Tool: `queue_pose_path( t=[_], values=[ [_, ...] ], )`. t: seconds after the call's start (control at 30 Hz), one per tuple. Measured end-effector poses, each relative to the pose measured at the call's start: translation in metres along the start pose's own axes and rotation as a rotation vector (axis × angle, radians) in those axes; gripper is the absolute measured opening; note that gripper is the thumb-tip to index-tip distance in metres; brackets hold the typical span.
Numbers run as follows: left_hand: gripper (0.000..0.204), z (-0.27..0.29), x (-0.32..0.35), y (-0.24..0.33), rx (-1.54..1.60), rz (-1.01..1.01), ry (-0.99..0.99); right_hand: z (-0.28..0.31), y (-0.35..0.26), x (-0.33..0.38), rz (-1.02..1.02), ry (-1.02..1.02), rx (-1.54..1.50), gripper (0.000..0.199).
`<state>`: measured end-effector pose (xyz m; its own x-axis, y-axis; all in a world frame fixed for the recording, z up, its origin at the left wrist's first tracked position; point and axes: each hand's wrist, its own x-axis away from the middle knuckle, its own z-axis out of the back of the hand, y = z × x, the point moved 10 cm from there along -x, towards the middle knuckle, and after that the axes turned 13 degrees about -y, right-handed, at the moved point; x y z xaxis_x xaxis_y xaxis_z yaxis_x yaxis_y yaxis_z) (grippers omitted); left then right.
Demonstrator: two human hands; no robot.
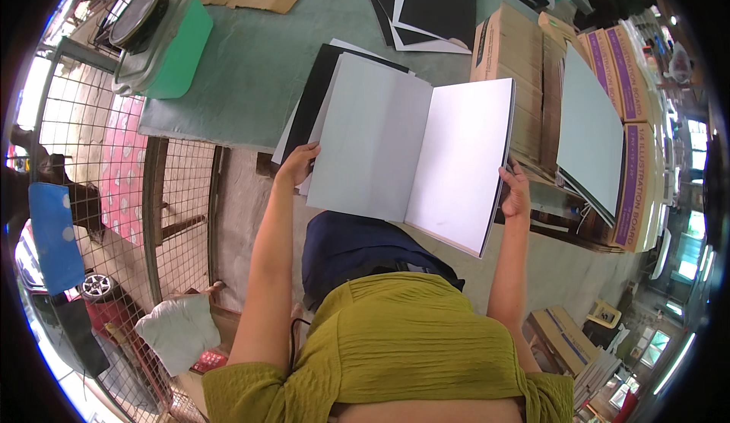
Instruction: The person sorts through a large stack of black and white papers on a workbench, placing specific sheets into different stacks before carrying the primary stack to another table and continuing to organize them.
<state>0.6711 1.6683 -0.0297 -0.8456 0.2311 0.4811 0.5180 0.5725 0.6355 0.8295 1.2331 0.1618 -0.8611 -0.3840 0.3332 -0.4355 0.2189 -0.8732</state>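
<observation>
From here, looks like the spread-open step: left hand [299,164] and right hand [515,190] each grip an outer edge of the pale boards [372,134], at the near edge of the green table [251,81]; next move needs even support.

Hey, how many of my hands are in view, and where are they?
2: your left hand at the left edge of the gray sheet, and your right hand at the right edge of the white sheet. Parts of each may be hidden.
</observation>
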Motion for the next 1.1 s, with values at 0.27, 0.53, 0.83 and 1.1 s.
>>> queue_pose_path(
  t=[0.27, 0.53, 0.83, 1.1],
  values=[
    [0.053, -0.095, 0.025, 0.067, -0.412, -0.099, 0.088, -0.067, 0.002, -0.011, -0.024, -0.036, 0.105, 0.055],
    [0.063, -0.259, 0.044, 0.114, -1.137, -0.216, 0.260, -0.157, 0.002, -0.031, -0.035, -0.117, 0.313, 0.053],
    [0.062, -0.257, 0.039, 0.110, -1.128, -0.210, 0.257, -0.161, -0.001, -0.026, -0.064, -0.111, 0.250, 0.052],
    [0.039, -0.192, 0.028, 0.097, -0.857, -0.244, 0.257, -0.120, -0.011, -0.021, -0.040, -0.062, 0.287, 0.054]
  ],
)
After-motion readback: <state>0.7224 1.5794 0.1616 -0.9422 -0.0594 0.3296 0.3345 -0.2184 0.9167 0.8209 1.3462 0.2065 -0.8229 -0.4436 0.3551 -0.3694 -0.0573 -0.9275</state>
